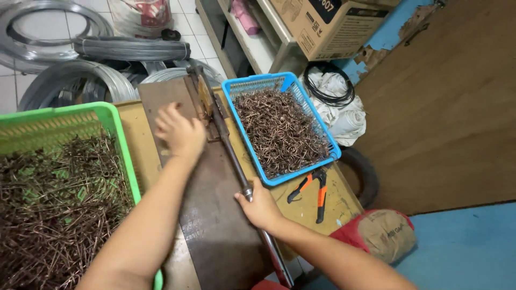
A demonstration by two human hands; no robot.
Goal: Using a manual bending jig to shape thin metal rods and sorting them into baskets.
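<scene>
Right hand [262, 207]: at about five o'clock on the bench, fingers wrapped around the long metal lever [231, 150] partway along its length — a grip nearer the free end would likely give more leverage.
Left hand [180, 131]: toward eleven o'clock from the right, curled loosely at the head of the bending jig [207, 104]; I cannot tell whether it pinches a wire piece. Best to keep the fingers off the hinge.
Steel plate [215, 225]: dark, rusted, under both arms, running six to twelve.
Green basket [121, 145]: at nine o'clock, heaped with straight rusty wire lengths.
Pliers [317, 190]: orange-handled, at three o'clock, lying untouched.
Blue basket [317, 121]: at one o'clock — full of bent wire hooks [279, 129], just beside the lever.
Wire coils [75, 70]: far off at eleven o'clock, on the tiled floor.
</scene>
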